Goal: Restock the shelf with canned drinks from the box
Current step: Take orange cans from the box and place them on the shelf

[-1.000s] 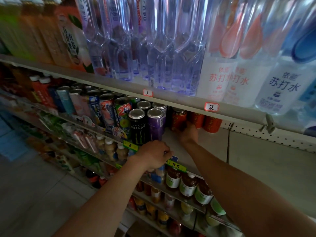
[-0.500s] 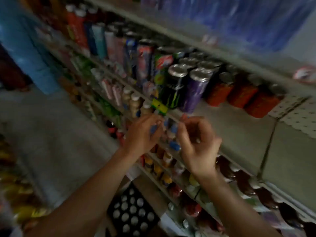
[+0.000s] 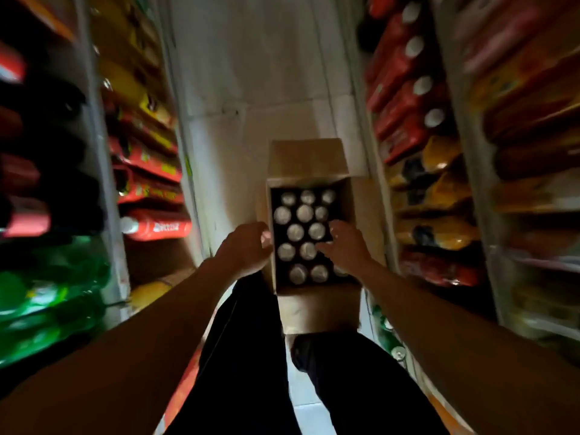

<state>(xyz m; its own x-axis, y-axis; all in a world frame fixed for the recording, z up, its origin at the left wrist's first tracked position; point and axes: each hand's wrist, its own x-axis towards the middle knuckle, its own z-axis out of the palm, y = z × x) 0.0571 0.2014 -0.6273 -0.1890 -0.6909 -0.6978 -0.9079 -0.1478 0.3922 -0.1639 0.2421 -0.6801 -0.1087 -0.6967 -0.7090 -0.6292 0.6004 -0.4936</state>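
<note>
Shelves flank narrow aisle left and right, stocked with blurred red, yellow, green packs. Open cardboard box on floor, centre, flaps spread; cans upright inside in rows, silver tops up, some gaps. Cans judged rigid, fairly heavy when full, smooth-sided; best gripped round body just below rim. Left hand at box's left wall, fingers curled, contact unclear. Right hand spread, released, over right-hand cans. Dark trouser legs near box. Box walls limit sideways reach.
</note>
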